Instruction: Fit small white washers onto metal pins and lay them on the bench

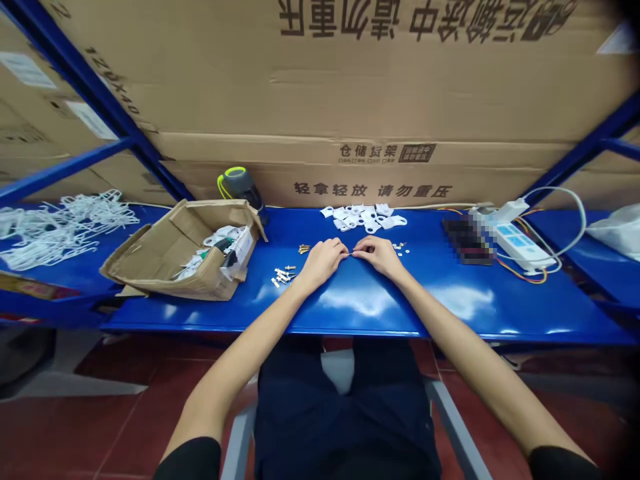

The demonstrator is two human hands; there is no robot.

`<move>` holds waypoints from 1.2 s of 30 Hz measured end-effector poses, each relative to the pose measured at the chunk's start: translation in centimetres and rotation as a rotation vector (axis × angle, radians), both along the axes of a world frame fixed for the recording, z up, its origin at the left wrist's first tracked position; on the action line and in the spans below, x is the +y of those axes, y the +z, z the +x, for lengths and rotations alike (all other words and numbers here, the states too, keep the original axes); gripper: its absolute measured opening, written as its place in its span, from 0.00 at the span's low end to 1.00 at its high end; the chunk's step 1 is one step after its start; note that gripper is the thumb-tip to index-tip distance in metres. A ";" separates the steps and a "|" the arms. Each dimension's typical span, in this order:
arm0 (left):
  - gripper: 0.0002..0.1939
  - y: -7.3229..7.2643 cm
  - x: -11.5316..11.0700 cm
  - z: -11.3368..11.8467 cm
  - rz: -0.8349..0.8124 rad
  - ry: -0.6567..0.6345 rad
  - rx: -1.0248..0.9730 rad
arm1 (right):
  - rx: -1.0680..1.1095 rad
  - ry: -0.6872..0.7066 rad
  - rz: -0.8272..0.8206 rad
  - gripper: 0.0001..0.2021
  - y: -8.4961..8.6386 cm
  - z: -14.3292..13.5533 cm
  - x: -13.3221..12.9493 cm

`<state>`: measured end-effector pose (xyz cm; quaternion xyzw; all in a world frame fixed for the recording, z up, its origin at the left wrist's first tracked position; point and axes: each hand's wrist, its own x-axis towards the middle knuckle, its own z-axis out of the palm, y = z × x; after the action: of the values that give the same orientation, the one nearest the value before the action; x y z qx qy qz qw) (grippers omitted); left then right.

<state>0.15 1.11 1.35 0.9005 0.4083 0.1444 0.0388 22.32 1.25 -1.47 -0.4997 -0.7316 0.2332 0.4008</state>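
Over the middle of the blue table [450, 310], my left hand [327, 259] and my right hand [376, 252] meet fingertip to fingertip. Both are closed in a pinch around a tiny part between them, too small to name. Left of my left hand lie several small silver metal pieces [283, 275] and a few brass-coloured pieces [304, 249]. Tiny pale bits [400, 248] are scattered just beyond my right hand. Behind both hands spreads a group of white plastic pieces with round holes [369, 217].
A torn cardboard box [150, 250] with white packets stands at the left, a dark cylindrical speaker [243, 185] behind it. White wire bundles [75, 223] lie farther left. To the right are a power strip [525, 250] with cables and a blurred dark object [467, 240]. Cardboard [320, 93] walls the back.
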 end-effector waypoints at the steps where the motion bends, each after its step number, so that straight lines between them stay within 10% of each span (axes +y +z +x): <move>1: 0.11 0.0 0.0 -0.1 0.015 -0.005 0.002 | -0.012 -0.010 -0.007 0.07 0.2 0.0 -0.1; 36: 0.11 -0.5 0.6 -0.4 0.079 -0.009 -0.375 | 0.402 0.009 -0.094 0.23 0.9 -0.3 -1.4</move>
<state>-0.29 1.71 0.82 0.8604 0.3839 0.3255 0.0798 22.03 -0.13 -0.58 -0.4580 -0.6274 0.3641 0.5139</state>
